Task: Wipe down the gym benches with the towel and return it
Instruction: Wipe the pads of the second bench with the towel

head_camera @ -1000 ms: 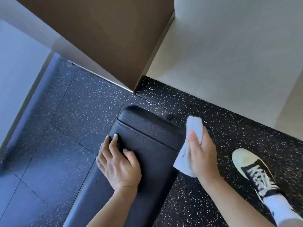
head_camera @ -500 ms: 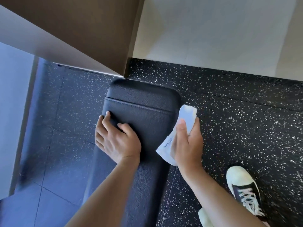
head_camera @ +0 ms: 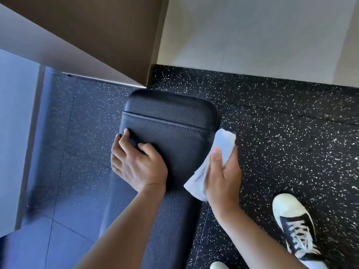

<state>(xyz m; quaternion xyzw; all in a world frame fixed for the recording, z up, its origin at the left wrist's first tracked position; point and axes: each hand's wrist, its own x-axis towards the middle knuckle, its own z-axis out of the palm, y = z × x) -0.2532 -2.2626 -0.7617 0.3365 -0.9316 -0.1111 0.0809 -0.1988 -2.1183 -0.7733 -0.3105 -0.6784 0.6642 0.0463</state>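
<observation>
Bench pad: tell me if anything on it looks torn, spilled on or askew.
Nothing stands out. The pad looks whole, its seam straight, with no spill in view. The left hand rests on it; the right hand holds the towel at its right edge.

Black speckled rubber floor (head_camera: pixel 281 117) below a pale wall (head_camera: pixel 262 35) and brown corner panel (head_camera: pixel 108 32).
</observation>
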